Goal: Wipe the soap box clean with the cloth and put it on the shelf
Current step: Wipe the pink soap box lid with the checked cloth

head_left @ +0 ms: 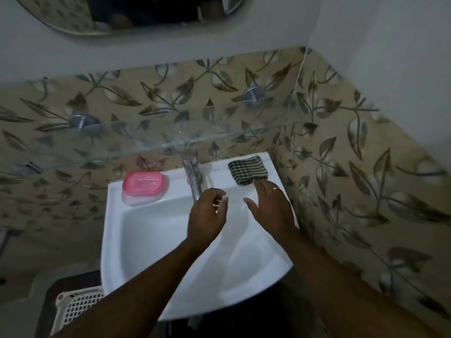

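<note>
The pink oval soap box (143,182), lid shut, lies long axis left-right on the sink (117,230) rim's back left corner, while both hands, the left hand (207,215) and right hand (271,206), hover empty and loosely spread, the right near the folded checked cloth (247,170).

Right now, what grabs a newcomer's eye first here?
The pink soap box on the sink's back-left ledge stands out against the white. Across the tap, a striped cloth lies folded on the right ledge, the right hand reaching toward it. The left hand hovers empty over the basin.

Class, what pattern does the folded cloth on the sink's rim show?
The cloth has a dark and pale check, seen best in the head view.
</note>
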